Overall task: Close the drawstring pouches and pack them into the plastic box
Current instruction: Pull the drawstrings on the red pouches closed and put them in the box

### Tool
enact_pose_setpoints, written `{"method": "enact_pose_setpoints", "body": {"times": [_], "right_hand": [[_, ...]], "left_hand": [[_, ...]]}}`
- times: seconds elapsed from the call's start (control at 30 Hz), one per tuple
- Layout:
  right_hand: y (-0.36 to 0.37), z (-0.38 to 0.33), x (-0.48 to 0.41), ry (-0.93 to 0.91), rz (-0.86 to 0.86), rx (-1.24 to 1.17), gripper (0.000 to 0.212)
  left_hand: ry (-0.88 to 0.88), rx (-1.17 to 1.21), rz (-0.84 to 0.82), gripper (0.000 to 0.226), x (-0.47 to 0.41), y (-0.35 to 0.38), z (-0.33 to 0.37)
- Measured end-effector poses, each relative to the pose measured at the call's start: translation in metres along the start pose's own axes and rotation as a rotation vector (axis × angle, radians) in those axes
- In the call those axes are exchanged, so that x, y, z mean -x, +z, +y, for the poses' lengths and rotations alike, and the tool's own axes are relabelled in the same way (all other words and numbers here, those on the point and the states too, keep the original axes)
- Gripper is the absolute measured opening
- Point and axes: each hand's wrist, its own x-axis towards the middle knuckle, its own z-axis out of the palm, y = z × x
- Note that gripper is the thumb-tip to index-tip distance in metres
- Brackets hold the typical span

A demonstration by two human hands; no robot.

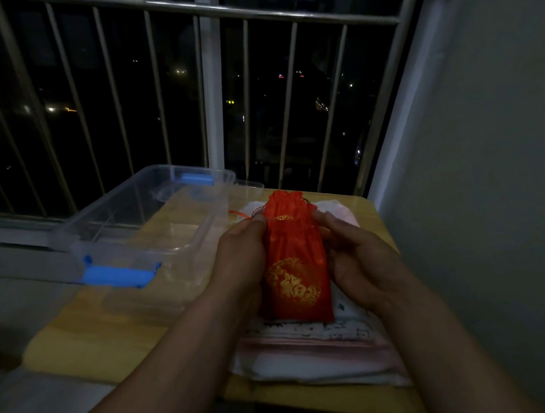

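Red satin with a gold emblem, the drawstring pouch (pixel 295 270) is lying between both hands above a stack of pale folded cloths (pixel 316 350) on the yellow surface (pixel 89 347). The left hand (pixel 241 258) is pinching the red cord (pixel 248 213) at the gathered neck; the right hand (pixel 351 258) is gripping the opposite side there. Just left, the clear plastic box (pixel 141 224) with blue latches is sitting open.

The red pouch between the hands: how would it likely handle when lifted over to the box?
The red pouch looks like soft fabric, gathered in folds near its neck, so it would probably flop rather than stay stiff. Its sheen suggests it may be slightly slippery. The left hand and right hand flank it loosely, hinting it is light.
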Motion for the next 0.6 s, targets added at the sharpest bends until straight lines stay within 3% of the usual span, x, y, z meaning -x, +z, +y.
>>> {"method": "enact_pose_setpoints", "body": {"times": [0.2, 0.27, 0.33, 0.6], "right_hand": [[-0.002, 0.001, 0.003, 0.024, 0.06, 0.31, 0.027], [-0.004, -0.006, 0.003, 0.044, 0.037, 0.423, 0.037], [-0.006, -0.01, 0.004, 0.033, -0.018, 0.504, 0.03], [-0.019, -0.016, 0.001, -0.029, 0.13, 0.592, 0.039]], "left_hand": [[0.018, 0.001, 0.002, 0.03, 0.002, -0.004, -0.003], [0.02, 0.03, 0.002, 0.032, 0.0, -0.005, -0.002], [0.024, 0.042, -0.005, 0.033, -0.003, -0.007, -0.002], [0.017, 0.011, -0.006, 0.032, -0.008, -0.004, -0.008]]}}
